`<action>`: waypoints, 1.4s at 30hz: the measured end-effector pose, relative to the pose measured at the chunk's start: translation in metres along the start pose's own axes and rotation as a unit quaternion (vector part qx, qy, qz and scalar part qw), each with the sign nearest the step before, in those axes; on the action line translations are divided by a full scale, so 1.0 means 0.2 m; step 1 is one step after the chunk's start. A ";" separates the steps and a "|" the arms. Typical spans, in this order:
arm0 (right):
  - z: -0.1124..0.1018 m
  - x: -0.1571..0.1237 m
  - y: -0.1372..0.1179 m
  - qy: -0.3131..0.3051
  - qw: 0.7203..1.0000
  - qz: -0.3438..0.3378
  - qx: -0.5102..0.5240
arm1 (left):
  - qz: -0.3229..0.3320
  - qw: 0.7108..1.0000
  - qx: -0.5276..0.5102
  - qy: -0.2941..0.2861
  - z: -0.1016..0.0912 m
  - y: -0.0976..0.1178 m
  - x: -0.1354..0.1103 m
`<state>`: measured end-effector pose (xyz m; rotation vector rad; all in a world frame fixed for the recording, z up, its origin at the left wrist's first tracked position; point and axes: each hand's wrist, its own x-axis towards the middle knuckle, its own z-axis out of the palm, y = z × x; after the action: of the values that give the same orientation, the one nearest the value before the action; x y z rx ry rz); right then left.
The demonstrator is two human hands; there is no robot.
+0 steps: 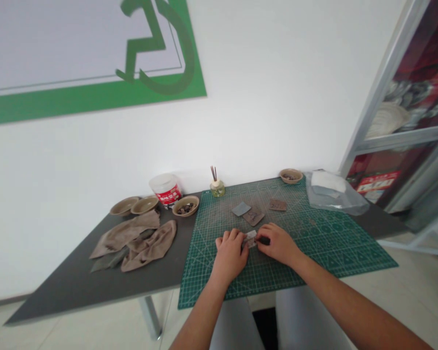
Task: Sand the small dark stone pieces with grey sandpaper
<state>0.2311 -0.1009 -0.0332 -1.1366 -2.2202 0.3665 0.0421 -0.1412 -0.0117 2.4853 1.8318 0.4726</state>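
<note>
On the green cutting mat, a small pale grey rectangular piece, perhaps sandpaper, lies between my two hands. My left hand has its fingers bent over the left end of this piece, pressing it down. My right hand pinches a small dark lump, like a pebble, at the piece's right edge. Just beyond my hands lie a blue-grey square, a brown sheet with dark marks and another brown marked piece.
Brown cloths lie left of the mat. Behind them stand shallow bowls, a white tub and a bowl of dark lumps. A reed diffuser, another bowl and a clear plastic bag line the back.
</note>
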 end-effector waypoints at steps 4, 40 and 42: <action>0.01 0.02 0.00 -0.001 1.000 0.001 -0.008 | -0.007 1.000 0.001 -0.005 0.00 0.00 0.01; 0.07 0.16 0.01 -0.042 0.999 -0.002 -0.005 | -0.039 0.997 -0.063 0.018 0.01 -0.02 0.01; 0.07 0.15 0.01 -0.050 0.999 -0.016 0.002 | -0.038 0.997 -0.065 0.017 0.00 -0.02 0.00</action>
<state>0.2097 -0.0751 -0.0320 -1.1004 -2.3207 0.4237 0.0392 -0.1393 -0.0123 2.3302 1.8358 0.6118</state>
